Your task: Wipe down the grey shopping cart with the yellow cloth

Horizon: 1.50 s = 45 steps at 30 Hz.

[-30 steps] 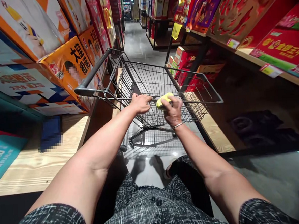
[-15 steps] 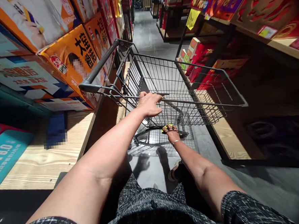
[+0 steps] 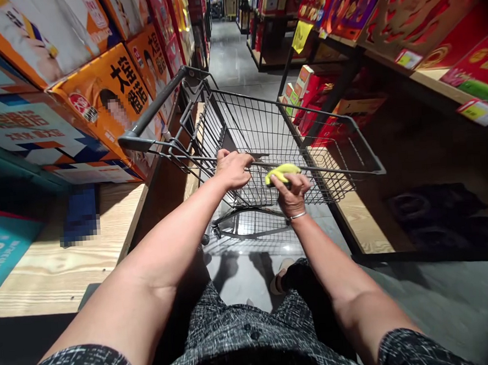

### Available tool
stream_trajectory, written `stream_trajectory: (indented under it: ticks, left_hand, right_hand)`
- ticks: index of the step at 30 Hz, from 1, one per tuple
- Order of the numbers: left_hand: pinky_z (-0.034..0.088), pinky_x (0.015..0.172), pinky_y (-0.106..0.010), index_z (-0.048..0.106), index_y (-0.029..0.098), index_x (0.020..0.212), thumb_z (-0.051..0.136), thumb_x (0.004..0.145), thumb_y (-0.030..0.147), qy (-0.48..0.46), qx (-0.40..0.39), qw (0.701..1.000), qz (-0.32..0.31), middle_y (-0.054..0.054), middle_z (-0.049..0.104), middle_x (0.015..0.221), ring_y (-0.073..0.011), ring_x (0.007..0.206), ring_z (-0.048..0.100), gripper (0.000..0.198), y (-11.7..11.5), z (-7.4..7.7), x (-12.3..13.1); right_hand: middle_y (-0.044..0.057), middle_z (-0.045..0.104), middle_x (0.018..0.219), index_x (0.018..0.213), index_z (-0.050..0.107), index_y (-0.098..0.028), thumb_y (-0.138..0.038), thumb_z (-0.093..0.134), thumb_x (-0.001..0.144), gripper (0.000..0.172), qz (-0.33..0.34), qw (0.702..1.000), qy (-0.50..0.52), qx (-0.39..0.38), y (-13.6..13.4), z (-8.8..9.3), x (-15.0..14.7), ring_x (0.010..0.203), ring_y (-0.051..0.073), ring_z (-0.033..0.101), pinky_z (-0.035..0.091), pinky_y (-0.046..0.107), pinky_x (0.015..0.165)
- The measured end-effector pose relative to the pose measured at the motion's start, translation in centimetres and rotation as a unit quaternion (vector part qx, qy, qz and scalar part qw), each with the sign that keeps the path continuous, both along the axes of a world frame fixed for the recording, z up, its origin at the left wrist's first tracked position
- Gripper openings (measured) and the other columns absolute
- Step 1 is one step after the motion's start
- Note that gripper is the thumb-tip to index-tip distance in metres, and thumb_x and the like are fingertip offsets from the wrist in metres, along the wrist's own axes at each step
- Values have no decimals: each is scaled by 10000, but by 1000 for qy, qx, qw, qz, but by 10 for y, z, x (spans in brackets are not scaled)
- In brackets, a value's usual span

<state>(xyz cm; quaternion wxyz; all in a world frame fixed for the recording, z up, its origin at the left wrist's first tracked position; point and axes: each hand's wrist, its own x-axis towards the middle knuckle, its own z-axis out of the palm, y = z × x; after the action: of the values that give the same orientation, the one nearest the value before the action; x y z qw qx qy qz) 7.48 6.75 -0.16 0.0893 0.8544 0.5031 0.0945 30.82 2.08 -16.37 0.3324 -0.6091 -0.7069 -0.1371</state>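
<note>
A grey wire shopping cart point(image 3: 255, 100) stands sideways in front of me, its handle at the left. My left hand point(image 3: 233, 169) is closed over the near top rail of its basket. In my right hand point(image 3: 293, 193) is a bright yellow cloth point(image 3: 283, 172), pinched between thumb and fingers. It lies at the near top rail, to the right of my left hand, and appears to touch the rail. The fingers hide part of the cloth.
Stacked orange drink cartons point(image 3: 98, 98) rise on the left above a wooden ledge point(image 3: 108, 257). On the right, shelves hold red gift boxes point(image 3: 326, 119), with a low wooden shelf edge point(image 3: 364, 227) beside the cart. A grey-floored aisle point(image 3: 234, 56) runs ahead.
My right hand has risen with the yellow cloth from the cart's lower part to the near top rail. My left hand stays on the rail. The view has shifted slightly.
</note>
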Motion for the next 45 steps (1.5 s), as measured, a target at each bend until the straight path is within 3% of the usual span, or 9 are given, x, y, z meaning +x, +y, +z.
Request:
stream_trajectory:
  ticks: [5, 8, 11, 18, 21, 29, 33, 36, 45]
  left_hand:
    - [230, 1076, -502, 673, 298, 1128, 550, 804, 223, -6, 15, 1000, -8, -12, 745, 1198, -265, 1136, 576, 355, -5, -4, 0]
    - [223, 1086, -506, 668, 298, 1124, 551, 804, 228, -3, 15, 1000, -7, -14, 745, 1204, -267, 1132, 575, 348, -9, -4, 1]
    - [218, 1096, -503, 671, 296, 1109, 550, 788, 212, -5, 18, 1000, -6, -13, 754, 1183, -263, 1126, 582, 353, -10, -4, 2]
    - [220, 1095, -505, 699, 319, 1025, 555, 765, 222, -12, 33, 999, -5, 9, 774, 1103, -258, 1086, 603, 313, -4, -8, -1]
    - [226, 1092, -501, 706, 320, 981, 564, 761, 245, -9, 39, 999, -7, 14, 777, 1072, -255, 1078, 605, 272, 0, -8, 0]
    - [267, 1055, -510, 731, 322, 939, 585, 742, 299, 8, 24, 1000, 7, 15, 783, 1003, -263, 1052, 625, 246, 20, -4, 5]
    - [280, 1055, -502, 737, 319, 940, 579, 752, 343, 18, 24, 999, 13, 8, 780, 982, -260, 1041, 638, 247, 30, -2, 5]
    - [287, 1062, -494, 739, 313, 936, 564, 766, 379, 19, 27, 999, 21, -3, 770, 947, -257, 1037, 637, 252, 40, -2, 4]
    - [280, 1106, -517, 739, 272, 991, 547, 814, 400, 23, 31, 999, 26, -53, 742, 992, -301, 1107, 609, 291, 63, -4, 12]
  right_hand:
    - [101, 589, 1245, 1128, 787, -338, -65, 588, 749, 507, 6, 986, 12, -167, -32, -89, 8, 1141, 301, 429, 498, 501, 997]
    - [109, 616, 1210, 1054, 811, -283, -50, 569, 714, 478, 4, 980, 17, -197, -44, -109, 18, 1096, 292, 455, 507, 501, 955]
    - [101, 603, 1197, 1100, 802, -293, -45, 553, 736, 506, 22, 985, 15, -168, -45, -88, 23, 1119, 283, 453, 487, 507, 998]
    - [110, 523, 1212, 1175, 780, -360, -173, 571, 896, 396, -49, 997, 12, 64, -47, 20, 43, 1249, 327, 385, 429, 541, 1090]
    - [121, 507, 1222, 1227, 758, -364, -185, 574, 882, 430, -77, 996, -1, 53, -49, 26, 50, 1263, 345, 368, 423, 565, 1093]
    - [110, 596, 1208, 1116, 788, -324, -45, 551, 698, 556, -79, 979, 14, -188, -70, -91, 54, 1113, 311, 470, 509, 505, 946]
    - [119, 621, 1178, 1011, 811, -304, -18, 539, 676, 517, -87, 971, 19, -220, -74, -113, 62, 1078, 319, 496, 510, 483, 915]
    - [109, 612, 1185, 1049, 811, -318, -3, 523, 682, 562, -55, 986, 22, -158, -73, -94, 67, 1057, 303, 494, 516, 474, 941]
    - [114, 500, 1287, 1265, 743, -373, -157, 575, 869, 482, -135, 987, -12, 81, -58, 30, 79, 1281, 349, 376, 421, 559, 1106]
